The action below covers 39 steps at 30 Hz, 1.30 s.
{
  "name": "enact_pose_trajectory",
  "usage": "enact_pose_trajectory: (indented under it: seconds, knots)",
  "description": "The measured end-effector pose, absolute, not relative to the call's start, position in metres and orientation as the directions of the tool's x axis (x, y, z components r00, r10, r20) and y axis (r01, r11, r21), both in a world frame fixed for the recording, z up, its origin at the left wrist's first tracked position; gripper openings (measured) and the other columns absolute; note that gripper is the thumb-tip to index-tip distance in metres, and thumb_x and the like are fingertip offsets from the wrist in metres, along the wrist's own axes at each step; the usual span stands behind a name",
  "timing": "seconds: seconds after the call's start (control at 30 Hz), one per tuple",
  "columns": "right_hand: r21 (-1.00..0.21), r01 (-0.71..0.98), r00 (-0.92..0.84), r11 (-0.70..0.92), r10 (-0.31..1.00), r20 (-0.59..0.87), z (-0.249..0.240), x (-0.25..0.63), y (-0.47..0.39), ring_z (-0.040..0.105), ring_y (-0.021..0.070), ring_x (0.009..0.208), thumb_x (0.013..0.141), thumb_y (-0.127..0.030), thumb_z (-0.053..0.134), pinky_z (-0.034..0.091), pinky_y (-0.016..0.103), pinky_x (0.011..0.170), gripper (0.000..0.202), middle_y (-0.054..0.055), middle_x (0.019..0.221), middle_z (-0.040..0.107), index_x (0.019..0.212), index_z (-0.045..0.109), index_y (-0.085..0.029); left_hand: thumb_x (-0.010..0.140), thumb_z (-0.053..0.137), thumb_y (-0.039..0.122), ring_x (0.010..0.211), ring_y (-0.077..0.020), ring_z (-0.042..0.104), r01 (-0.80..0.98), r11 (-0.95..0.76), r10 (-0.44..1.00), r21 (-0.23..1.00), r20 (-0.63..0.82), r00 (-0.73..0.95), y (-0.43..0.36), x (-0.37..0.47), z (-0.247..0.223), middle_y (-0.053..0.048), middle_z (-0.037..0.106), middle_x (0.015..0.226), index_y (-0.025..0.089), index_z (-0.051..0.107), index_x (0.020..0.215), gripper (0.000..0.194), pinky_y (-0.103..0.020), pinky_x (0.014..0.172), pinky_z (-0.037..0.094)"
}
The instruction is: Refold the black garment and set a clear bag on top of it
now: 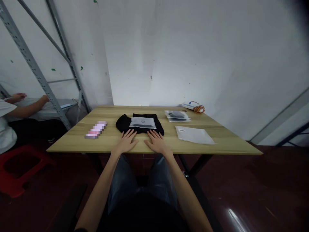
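Both palms face down on the wooden table [108, 145] near its front edge. My left hand [126, 141] has its fingers spread, with the fingertips at the lower edge of a black cloth item [123, 123]. My right hand [156, 141] also lies spread, fingertips by the cloth's lower right part. Neither hand holds anything. On top of the cloth rests a flat, translucent plastic packet [143, 122] with a small round mark. Right of my right hand lies a white translucent bag [194, 135], and behind it is a packet with dark contents [177, 116].
A phone with a blurred screen [96, 130] lies at the left. At the back right are a power strip [188, 105] and a coiled orange cable [199, 109]. Beyond a metal frame [36, 69] at the left, a person sits near a red stool [24, 161].
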State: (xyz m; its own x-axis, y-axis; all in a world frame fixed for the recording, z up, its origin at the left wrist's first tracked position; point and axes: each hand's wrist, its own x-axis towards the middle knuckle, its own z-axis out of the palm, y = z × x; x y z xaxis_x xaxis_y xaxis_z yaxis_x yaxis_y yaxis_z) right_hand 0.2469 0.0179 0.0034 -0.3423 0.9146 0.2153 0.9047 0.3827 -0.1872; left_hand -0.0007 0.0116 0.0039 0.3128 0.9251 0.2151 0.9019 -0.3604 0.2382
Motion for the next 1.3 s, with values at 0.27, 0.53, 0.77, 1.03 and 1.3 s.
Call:
enact_pose_trajectory:
  seconds: [0.27, 0.53, 0.77, 1.03, 1.3]
  knots:
    - [-0.194, 0.900, -0.351, 0.390, 0.913, 0.206, 0.005, 0.248, 0.017, 0.022, 0.0252, 0.164, 0.108, -0.065, 0.034, 0.012, 0.049, 0.134, 0.075, 0.006, 0.175, 0.032, 0.168, 0.036, -0.021, 0.107, 0.034, 0.063, 0.166, -0.0262, 0.019, 0.904, -0.344, 0.934, 0.252, 0.192, 0.302, 0.011, 0.000, 0.006, -0.005, 0.028, 0.176, 0.027, 0.038, 0.166, 0.069, -0.057, 0.134, 0.012]
    - [-0.197, 0.904, -0.343, 0.379, 0.919, 0.197, 0.008, 0.247, 0.014, 0.022, 0.0260, 0.164, 0.108, -0.064, 0.034, 0.014, 0.050, 0.134, 0.075, 0.006, 0.175, 0.031, 0.169, 0.035, -0.021, 0.107, 0.035, 0.062, 0.166, -0.0260, 0.019, 0.909, -0.337, 0.937, 0.245, 0.182, 0.298, 0.011, 0.001, 0.007, -0.004, 0.027, 0.176, 0.029, 0.038, 0.167, 0.068, -0.057, 0.134, 0.011]
    - [-0.175, 0.905, -0.352, 0.387, 0.914, 0.200, 0.006, 0.248, 0.014, 0.021, 0.0261, 0.165, 0.108, -0.063, 0.032, 0.014, 0.050, 0.133, 0.073, 0.006, 0.175, 0.031, 0.169, 0.035, -0.022, 0.107, 0.035, 0.060, 0.166, -0.0256, 0.019, 0.913, -0.335, 0.937, 0.234, 0.182, 0.297, 0.012, 0.001, 0.006, -0.003, 0.027, 0.177, 0.029, 0.038, 0.166, 0.067, -0.057, 0.134, 0.012]
    - [-0.179, 0.907, -0.346, 0.382, 0.916, 0.202, 0.006, 0.248, 0.015, 0.022, 0.0264, 0.164, 0.109, -0.063, 0.033, 0.013, 0.050, 0.134, 0.073, 0.006, 0.175, 0.031, 0.168, 0.037, -0.021, 0.107, 0.035, 0.062, 0.166, -0.0259, 0.019, 0.910, -0.337, 0.936, 0.241, 0.188, 0.297, 0.012, 0.001, 0.005, -0.003, 0.027, 0.176, 0.028, 0.039, 0.166, 0.068, -0.057, 0.134, 0.011]
    - [-0.234, 0.869, -0.348, 0.437, 0.874, 0.339, 0.019, 0.249, 0.013, 0.038, 0.0261, 0.157, 0.109, -0.052, 0.039, 0.025, 0.046, 0.131, 0.062, 0.010, 0.168, 0.045, 0.161, 0.049, -0.020, 0.107, 0.035, 0.062, 0.165, -0.0277, 0.021, 0.907, -0.345, 0.931, 0.243, 0.210, 0.298, 0.010, 0.002, 0.005, -0.003, 0.030, 0.176, 0.030, 0.040, 0.166, 0.067, -0.057, 0.134, 0.013]
